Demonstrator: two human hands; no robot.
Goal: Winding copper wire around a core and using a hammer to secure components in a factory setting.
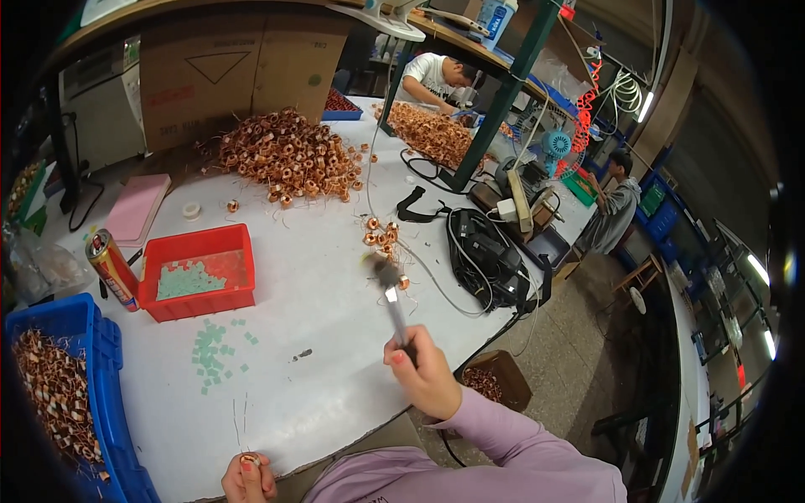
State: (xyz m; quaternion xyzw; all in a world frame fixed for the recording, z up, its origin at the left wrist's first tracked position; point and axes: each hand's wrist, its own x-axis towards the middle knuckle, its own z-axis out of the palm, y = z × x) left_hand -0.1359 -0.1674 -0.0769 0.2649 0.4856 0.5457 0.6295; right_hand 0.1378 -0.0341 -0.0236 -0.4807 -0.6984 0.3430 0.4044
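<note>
Near the table's front edge, my left hand point(249, 479) is closed on a small copper coil point(250, 458); two thin wire leads stick up from it. My right hand point(425, 375) grips a grey-handled tool point(397, 314) with a dark head. That head is smeared by motion, so its kind cannot be made out. It is over or beside a small group of copper coils point(382, 232) in the middle of the table; whether it touches them is unclear. Left of my right hand, many pale green square pieces point(214, 352) lie scattered on the white tabletop point(314, 369).
A red tray point(243, 277) with green pieces, a can point(111, 267) and a blue bin point(105, 360) of coils stand left. Behind are a large coil heap point(289, 159) and a cardboard box point(226, 75). A black bag point(486, 260) lies right; two people work farther off.
</note>
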